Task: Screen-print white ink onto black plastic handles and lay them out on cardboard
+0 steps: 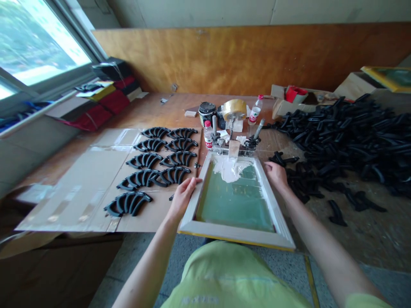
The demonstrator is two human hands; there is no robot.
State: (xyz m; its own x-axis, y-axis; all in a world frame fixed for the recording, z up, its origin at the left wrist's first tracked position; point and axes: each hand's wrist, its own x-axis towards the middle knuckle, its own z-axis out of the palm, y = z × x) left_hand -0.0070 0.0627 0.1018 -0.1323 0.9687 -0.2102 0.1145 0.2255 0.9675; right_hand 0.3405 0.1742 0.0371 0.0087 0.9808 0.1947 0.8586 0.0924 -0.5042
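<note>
In front of me lies a screen-printing frame point(284, 226) with a green mesh point(234, 199); pale ink point(229, 167) is smeared over its far end. My left hand point(183, 196) is at the frame's left rail, fingers bent together and the fingertips by the rail. What they hold, if anything, is hidden. At the right rail, my right hand point(276, 174) has its fingers curled in a pinch beside loose black curved parts point(282, 159); its contents cannot be made out. A clamp fixture point(221, 147) and a squeegee point(234, 149) stand at the frame's far end.
Rows of black curved parts point(139, 179) lie on cardboard point(80, 184) at left. A large heap of similar parts point(346, 145) covers the right side. Behind the frame are bottles point(255, 112), a dark tub point(207, 113) and a tape roll point(234, 110).
</note>
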